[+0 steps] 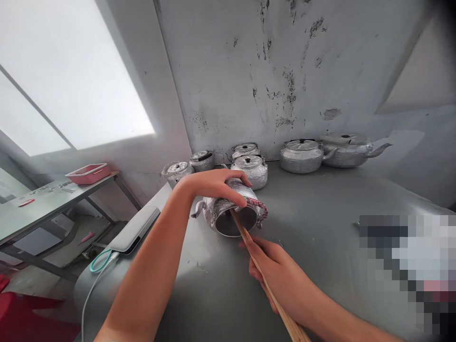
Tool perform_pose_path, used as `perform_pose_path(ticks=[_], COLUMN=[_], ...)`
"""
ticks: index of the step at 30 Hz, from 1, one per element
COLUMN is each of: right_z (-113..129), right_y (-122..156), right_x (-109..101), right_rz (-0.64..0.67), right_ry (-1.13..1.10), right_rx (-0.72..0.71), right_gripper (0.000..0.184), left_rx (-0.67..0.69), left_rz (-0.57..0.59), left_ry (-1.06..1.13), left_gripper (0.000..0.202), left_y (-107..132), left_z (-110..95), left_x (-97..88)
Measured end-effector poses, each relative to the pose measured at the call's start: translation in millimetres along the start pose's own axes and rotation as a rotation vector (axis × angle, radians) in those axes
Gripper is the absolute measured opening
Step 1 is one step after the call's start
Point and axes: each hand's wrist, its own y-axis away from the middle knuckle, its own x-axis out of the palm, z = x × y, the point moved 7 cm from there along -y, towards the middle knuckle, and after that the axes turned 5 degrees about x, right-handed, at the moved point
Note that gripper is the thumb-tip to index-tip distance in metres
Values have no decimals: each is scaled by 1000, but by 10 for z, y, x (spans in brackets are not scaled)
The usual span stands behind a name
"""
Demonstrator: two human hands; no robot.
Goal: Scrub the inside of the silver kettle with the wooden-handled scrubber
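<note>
A dented silver metal kettle (210, 221) lies tipped on its side on the grey table (210, 294), its round mouth facing me. Its spout points left, and a handle (264, 213) wrapped in red patterned material hangs at the right. My left hand (217, 184) grips the kettle from above, thumb near the rim and fingers curved over its body. In my closed right hand (267, 266) is a long wooden stick (240, 225). The stick slants forward into the kettle's mouth; its far end is hidden inside.
Several more metal kettles (302, 156) stand along the stained wall (231, 85). A silver power bank (135, 232) with a cable lies at the table's left edge. Beyond, a side table (46, 209) bears a pink basket (89, 175). A red stool (32, 318) is lower left; blurred pixels cover the right.
</note>
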Motion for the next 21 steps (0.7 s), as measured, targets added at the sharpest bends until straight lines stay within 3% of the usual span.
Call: perform_pose_path(ticks=[5,9,16,21], right_z=[-12,-16,-26,-19], right_y=[-5,-28,-41,-5], right_x=[14,14,16,9], right_rz=[28,27,31,14], right_ry=[38,69,116,125], right_rx=[-35,-47,-47,-83], right_gripper=[40,40,43,43], left_rx=[-43,19,14,-43], left_rz=[-45,-28,51,-4], left_ry=[-52,-38,-54,-105], left_gripper=[54,53,60,58], left_y=[-81,-149,-37,-52], left_z=[-14,-12,-19,-55], left_x=[54,89,57,68])
